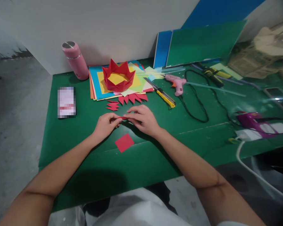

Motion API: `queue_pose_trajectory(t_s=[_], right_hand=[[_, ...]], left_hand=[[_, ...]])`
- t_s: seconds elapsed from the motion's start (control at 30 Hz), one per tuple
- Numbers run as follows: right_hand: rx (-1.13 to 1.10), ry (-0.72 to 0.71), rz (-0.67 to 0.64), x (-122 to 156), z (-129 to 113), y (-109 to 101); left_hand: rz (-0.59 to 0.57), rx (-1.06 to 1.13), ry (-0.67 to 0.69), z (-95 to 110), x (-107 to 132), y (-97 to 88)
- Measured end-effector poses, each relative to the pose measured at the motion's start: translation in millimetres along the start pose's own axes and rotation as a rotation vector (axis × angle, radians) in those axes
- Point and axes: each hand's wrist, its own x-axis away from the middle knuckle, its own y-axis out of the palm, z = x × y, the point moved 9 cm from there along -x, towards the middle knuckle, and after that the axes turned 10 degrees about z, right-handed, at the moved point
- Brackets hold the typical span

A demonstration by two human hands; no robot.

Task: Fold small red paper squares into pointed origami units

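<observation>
My left hand (106, 124) and my right hand (141, 118) meet over the green table (68, 138), both pinching a small folded piece of red paper (123, 118) between their fingertips. A flat red paper square (124, 142) lies just in front of my hands. Behind them lie several folded red paper points (132, 98) and a few more (112, 106) to the left. A red paper crown (118, 76) sits on a stack of coloured paper sheets (97, 84).
A pink bottle (75, 60) stands at the back left, a phone (66, 102) lies left. A yellow utility knife (160, 93), a pink glue gun (176, 83) with black cord (198, 103), a purple device (252, 121) and green and blue boards (202, 44) are on the right.
</observation>
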Motion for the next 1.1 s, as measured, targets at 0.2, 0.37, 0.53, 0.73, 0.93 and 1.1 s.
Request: queue_pose_trajectory(t_s=[0.2, 0.37, 0.53, 0.73, 0.93, 1.1], right_hand=[[0.108, -0.094, 0.039, 0.4, -11.4, -4.1], [0.121, -0.07, 0.1, -1.0, -8.6, -9.5], [0.087, -0.048, 0.082, -1.6, -6.7, -8.1], [0.135, -0.058, 0.059, 0.2, -0.7, -6.2], [0.168, -0.056, -0.012, 2.0, 3.2, 0.5], [0.181, -0.068, -0.058, 3.6, 6.9, 5.3]], left_hand=[[0.028, 0.042, -0.067, -5.4, 0.6, -0.8], [0.015, 0.088, -0.109, -4.5, 2.9, 1.8], [-0.003, 0.044, -0.072, 1.9, 5.5, 3.5], [-0.056, 0.015, -0.003, 6.9, 4.3, 7.0], [-0.076, 0.046, -0.02, 2.6, 5.5, 10.3], [-0.041, -0.072, 0.152, 15.1, 7.1, 7.5]])
